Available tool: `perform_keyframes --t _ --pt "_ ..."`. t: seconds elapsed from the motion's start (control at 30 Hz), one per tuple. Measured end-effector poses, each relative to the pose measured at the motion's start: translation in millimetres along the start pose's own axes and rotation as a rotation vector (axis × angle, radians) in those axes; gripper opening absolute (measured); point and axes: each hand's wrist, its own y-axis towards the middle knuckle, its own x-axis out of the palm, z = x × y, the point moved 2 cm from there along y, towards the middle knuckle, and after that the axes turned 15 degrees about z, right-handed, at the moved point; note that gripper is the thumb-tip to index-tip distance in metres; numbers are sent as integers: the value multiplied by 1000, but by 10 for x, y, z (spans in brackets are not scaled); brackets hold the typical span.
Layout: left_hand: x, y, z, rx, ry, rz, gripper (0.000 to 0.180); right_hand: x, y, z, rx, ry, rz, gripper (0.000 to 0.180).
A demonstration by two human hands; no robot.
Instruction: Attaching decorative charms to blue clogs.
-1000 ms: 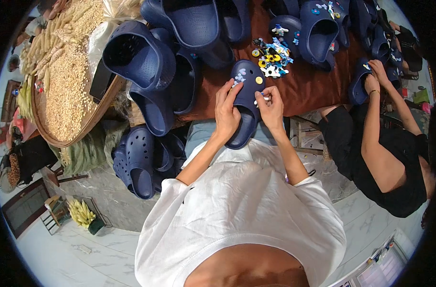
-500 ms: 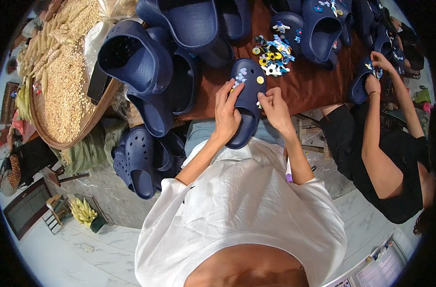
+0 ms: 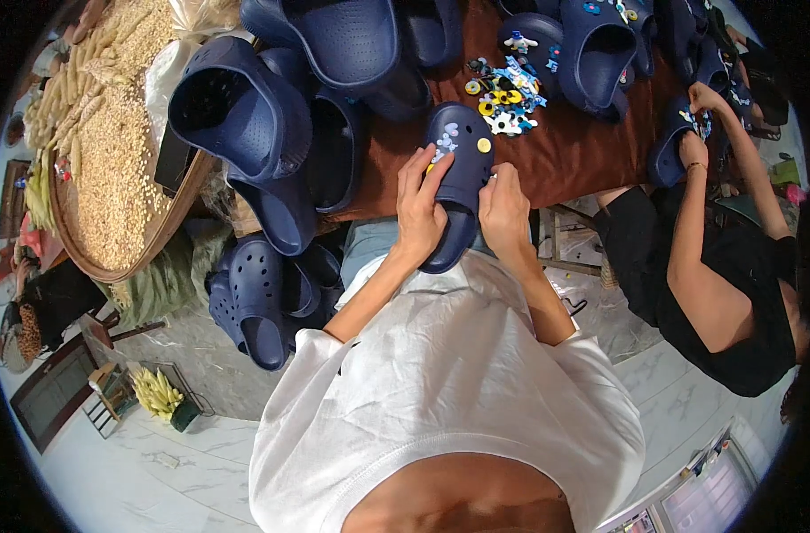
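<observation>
A navy blue foam clog [image 3: 463, 180] is held in front of me, toe pointing away, over the table's near edge. My left hand [image 3: 420, 213] grips its left side, fingers resting on the upper. On the toe sit pale blue charms [image 3: 446, 139] and a round yellow charm [image 3: 484, 145]. My right hand [image 3: 506, 211] is closed in a pinch against the clog's right side. A small whitish bit of a charm [image 3: 494, 176] shows at its fingertips; the rest is hidden. Beyond the toe lies a pile of loose shoe charms [image 3: 510, 99], blue, white, yellow and black.
Several navy clogs [image 3: 245, 111] crowd the left of the brown-covered table [image 3: 391, 182]; others [image 3: 596, 62] with charms stand far right. Left is a round tray [image 3: 125, 266] of corn kernels. A co-worker's hands [image 3: 696, 147] hold a decorated clog at right.
My right hand has curled in closer to the clog's right side, and the charm at its fingertips is now mostly hidden. My left hand keeps its grip on the clog.
</observation>
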Motion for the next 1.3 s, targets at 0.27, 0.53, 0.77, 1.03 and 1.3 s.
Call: perform_keyframes --t 0.27,0.53,0.77,1.03,1.3 --pt "-24 70 -30 -99 -43 15 75 -111 111 147 107 98 46 13" --pt "-36 77 -14 -31 -31 1 74 78 615 418 19 103 129 16" --pt "-74 96 -20 -133 -113 14 76 34 926 315 -208 -60 240 38" --pt "-146 120 -98 -277 -120 -13 67 3 693 -38 -217 192 28 24" --pt "-176 226 -70 -204 -122 -119 64 184 800 -128 -473 83 -142 26"
